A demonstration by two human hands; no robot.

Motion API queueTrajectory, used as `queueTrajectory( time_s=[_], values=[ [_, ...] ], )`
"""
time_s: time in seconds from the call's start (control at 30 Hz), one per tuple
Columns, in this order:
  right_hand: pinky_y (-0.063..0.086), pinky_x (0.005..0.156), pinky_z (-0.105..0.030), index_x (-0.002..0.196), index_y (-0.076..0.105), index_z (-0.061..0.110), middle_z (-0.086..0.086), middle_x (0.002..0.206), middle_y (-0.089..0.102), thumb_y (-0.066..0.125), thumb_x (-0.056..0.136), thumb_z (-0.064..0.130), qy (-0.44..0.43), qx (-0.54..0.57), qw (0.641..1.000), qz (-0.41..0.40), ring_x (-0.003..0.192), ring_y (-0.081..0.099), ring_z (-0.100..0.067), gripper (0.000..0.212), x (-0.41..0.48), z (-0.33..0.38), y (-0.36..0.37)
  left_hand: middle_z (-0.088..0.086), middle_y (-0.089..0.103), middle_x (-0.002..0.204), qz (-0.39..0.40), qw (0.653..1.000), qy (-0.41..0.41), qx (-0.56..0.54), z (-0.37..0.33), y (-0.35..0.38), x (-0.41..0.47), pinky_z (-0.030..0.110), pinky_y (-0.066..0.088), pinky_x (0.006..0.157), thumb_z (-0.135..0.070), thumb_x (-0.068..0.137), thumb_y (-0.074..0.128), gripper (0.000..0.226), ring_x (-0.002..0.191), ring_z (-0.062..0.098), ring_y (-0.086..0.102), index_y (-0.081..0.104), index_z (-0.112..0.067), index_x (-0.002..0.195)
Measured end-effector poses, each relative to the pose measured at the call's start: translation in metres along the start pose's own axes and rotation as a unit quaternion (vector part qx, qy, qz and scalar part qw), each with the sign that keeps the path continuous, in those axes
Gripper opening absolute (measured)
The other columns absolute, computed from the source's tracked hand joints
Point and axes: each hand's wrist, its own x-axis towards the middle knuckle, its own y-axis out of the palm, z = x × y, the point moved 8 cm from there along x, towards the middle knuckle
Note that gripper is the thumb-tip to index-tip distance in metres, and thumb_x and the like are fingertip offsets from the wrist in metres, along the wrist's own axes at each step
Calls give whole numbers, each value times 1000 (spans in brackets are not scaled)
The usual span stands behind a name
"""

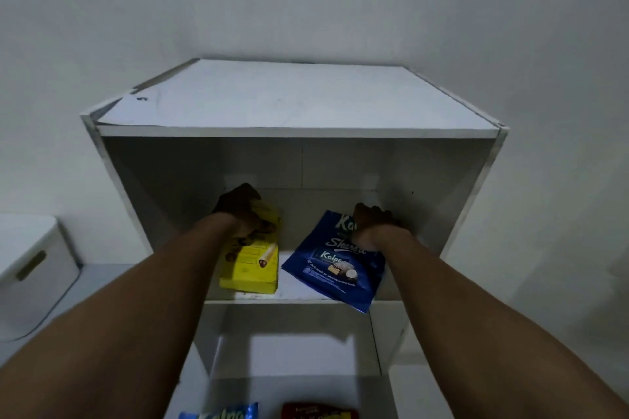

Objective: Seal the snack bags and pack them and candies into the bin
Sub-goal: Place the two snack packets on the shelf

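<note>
Both my arms reach into the top compartment of a white shelf unit [299,131]. My left hand [242,208] grips the far end of a yellow snack bag [252,265] that lies flat on the shelf board. My right hand [372,217] is closed on the top edge of a blue Kalpa snack bag [335,270], whose lower corner hangs over the shelf's front edge. On a lower shelf, at the bottom of the view, lie another blue Kalpa pack [219,413] and a red pack [318,411]. A white bin [32,269] with a slot handle stands at the left.
The shelf unit stands against a white wall [306,3]. Its side panels close in both arms left and right. The white bin rests on a pale surface beside the shelf unit.
</note>
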Motion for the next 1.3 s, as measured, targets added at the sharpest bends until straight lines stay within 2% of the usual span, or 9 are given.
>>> queueTrajectory(
  time_s=[0.1,0.2,0.37,0.53,0.63,0.73,1.03,1.13,1.3],
  values=[
    [50,86,-35,150,22,13,-15,140,48,61,92,14,-16,40,999,19,119,54,-31,70,-5,3,-1,8,55,126,10,1000,5,-23,-3,-7,0,32,50,84,-12,68,87,67,107,25,55,53,-22,125],
    [48,96,-33,150,29,11,-14,145,43,60,93,11,-25,44,999,9,126,50,-30,65,-13,8,-17,10,60,126,9,1000,18,-14,-13,-19,-5,34,53,93,-11,68,87,62,110,26,60,61,-19,124],
    [50,82,-29,134,52,4,-16,131,57,59,94,15,-23,35,999,-27,113,59,-29,42,-40,22,-48,1,65,125,3,995,58,81,-33,-45,-26,24,51,86,-25,72,84,48,111,17,63,70,-22,118],
    [51,97,-37,130,61,11,-13,130,62,57,93,6,-54,70,991,-102,116,60,-29,38,-99,31,-82,1,68,120,-18,992,114,53,-56,-74,-60,18,44,76,-19,74,81,34,106,16,64,73,-24,107],
    [55,87,-35,127,65,19,-10,124,67,62,91,8,-50,88,984,-146,109,64,-28,38,-144,34,-98,7,69,117,-15,986,169,5,-72,-88,-85,21,45,75,-9,74,81,30,99,21,65,70,-24,97],
    [56,82,-34,128,67,20,-9,119,70,60,92,9,-41,94,976,-190,102,67,-27,38,-197,38,-108,8,68,121,15,973,228,22,-84,-92,-116,24,48,83,-9,75,79,44,107,23,65,70,-16,118],
    [53,78,-26,133,63,20,-9,125,68,55,98,12,56,129,945,-296,103,67,-24,37,-357,1,-109,10,70,110,84,928,360,-38,-127,-83,-219,23,44,81,-7,78,77,45,96,19,64,69,-12,123],
    [56,86,-31,130,65,19,-9,124,68,54,97,8,112,138,932,-314,104,67,-23,37,-410,-30,-98,7,68,98,122,912,384,-72,-147,-61,-253,24,45,78,-3,77,79,47,87,16,62,68,-9,122],
    [54,92,-30,127,68,21,-7,124,69,51,96,5,209,151,905,-338,106,66,-22,39,-492,-94,-66,6,73,107,175,882,427,-95,-187,2,-313,26,49,84,-10,71,84,47,91,18,66,73,-19,116]
  ],
)
